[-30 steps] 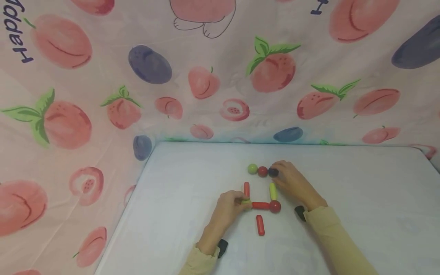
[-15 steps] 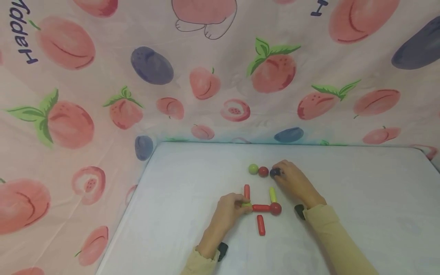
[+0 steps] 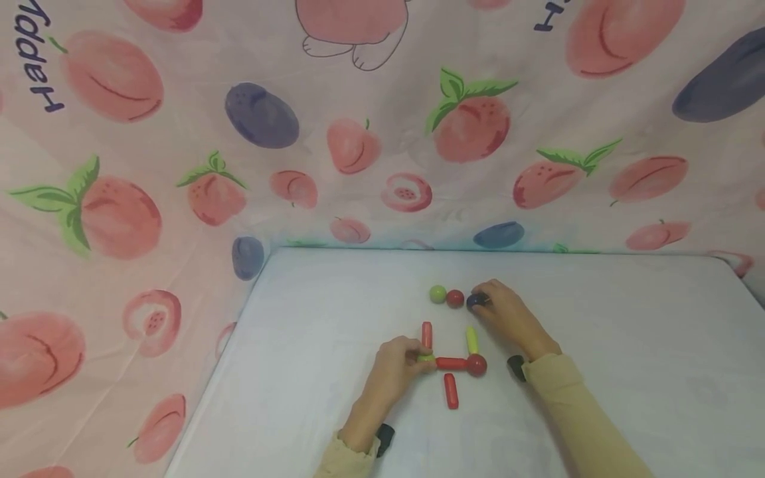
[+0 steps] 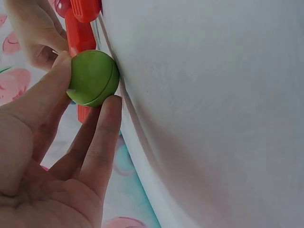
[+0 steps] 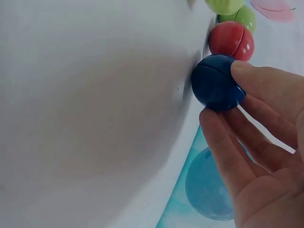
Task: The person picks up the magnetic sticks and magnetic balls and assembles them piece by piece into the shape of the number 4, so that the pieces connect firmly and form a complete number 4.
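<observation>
My left hand pinches a green ball between thumb and fingertips. A red rod points away from that ball, and another red rod runs right to a red ball. From this red ball a yellow rod extends toward the back. My right hand holds a dark blue ball by thumb and fingers, low over the table. Left of it sit a second red ball and a light green ball, side by side.
A loose red rod lies nearer the person, in front of the joined pieces. The white table meets a fruit-print cloth at its back and left edges.
The right hand has shifted the dark blue ball slightly away from the second red ball. The joined rods and balls have slid a little toward the person, with the left hand still gripping the green ball.
</observation>
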Action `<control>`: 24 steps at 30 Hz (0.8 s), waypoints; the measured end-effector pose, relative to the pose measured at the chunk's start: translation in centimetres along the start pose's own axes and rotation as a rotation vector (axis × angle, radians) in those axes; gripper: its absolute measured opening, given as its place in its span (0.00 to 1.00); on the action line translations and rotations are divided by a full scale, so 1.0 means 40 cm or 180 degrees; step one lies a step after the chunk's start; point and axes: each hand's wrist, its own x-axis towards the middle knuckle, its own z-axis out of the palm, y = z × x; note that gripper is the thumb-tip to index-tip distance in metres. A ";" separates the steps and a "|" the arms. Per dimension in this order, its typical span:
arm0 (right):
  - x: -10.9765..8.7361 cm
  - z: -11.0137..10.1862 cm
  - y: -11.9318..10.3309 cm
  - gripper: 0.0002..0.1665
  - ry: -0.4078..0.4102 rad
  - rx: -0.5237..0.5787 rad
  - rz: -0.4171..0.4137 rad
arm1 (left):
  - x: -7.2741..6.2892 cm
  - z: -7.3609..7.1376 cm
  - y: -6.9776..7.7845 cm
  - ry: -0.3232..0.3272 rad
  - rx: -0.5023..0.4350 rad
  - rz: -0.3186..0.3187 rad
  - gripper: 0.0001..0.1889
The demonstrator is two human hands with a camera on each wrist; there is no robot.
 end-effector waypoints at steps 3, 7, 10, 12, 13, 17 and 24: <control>-0.002 -0.001 -0.004 0.17 -0.0002 0.0012 0.0027 | -0.002 0.002 -0.003 0.0009 0.0010 0.0000 0.12; -0.002 -0.003 -0.010 0.17 -0.0012 0.0056 0.0086 | -0.002 0.003 -0.004 0.0020 0.0015 0.0029 0.12; 0.000 -0.007 -0.017 0.17 0.0009 0.0065 0.0039 | -0.003 0.003 -0.004 0.0028 0.0007 0.0051 0.12; 0.001 -0.012 -0.025 0.17 0.0040 0.0082 -0.0023 | -0.004 0.002 -0.003 0.0028 -0.0002 0.0045 0.12; 0.002 -0.014 -0.029 0.17 0.0057 0.0089 -0.0065 | -0.004 0.002 -0.003 0.0026 -0.0005 0.0040 0.12; 0.002 -0.025 -0.051 0.17 0.0081 0.0149 -0.0160 | -0.006 0.002 -0.002 0.0025 -0.0003 0.0026 0.12; 0.003 -0.026 -0.087 0.19 0.0062 0.0237 -0.0232 | -0.006 0.003 -0.005 0.0044 0.0003 0.0092 0.11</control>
